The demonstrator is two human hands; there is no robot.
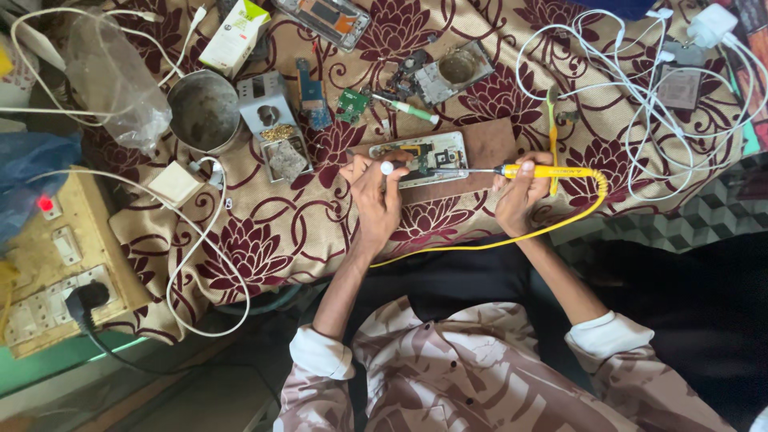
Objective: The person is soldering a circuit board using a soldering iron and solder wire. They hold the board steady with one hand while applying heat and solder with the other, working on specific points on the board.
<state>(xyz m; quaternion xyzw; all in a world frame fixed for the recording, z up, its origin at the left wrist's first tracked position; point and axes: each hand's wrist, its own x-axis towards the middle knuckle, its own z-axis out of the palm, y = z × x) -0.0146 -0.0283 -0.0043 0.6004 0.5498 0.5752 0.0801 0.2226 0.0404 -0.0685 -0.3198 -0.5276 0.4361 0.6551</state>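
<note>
Soldering iron [524,170], yellow-handled, is clamped in your right hand [516,196], its tip reaching left onto the opened phone [424,156] on the brown board [488,144] mid-table; your left hand [376,196] pinches a white-tipped tool [387,168] at the phone's left end

- A work surface is covered by a beige cloth [264,232] printed with maroon flowers.
- A yellowed switchboard [56,264], its red indicator lit, is seen at the left.
- A cube-patterned mat [704,212] is seen at the right.
- Soft, even light is cast throughout.
</note>
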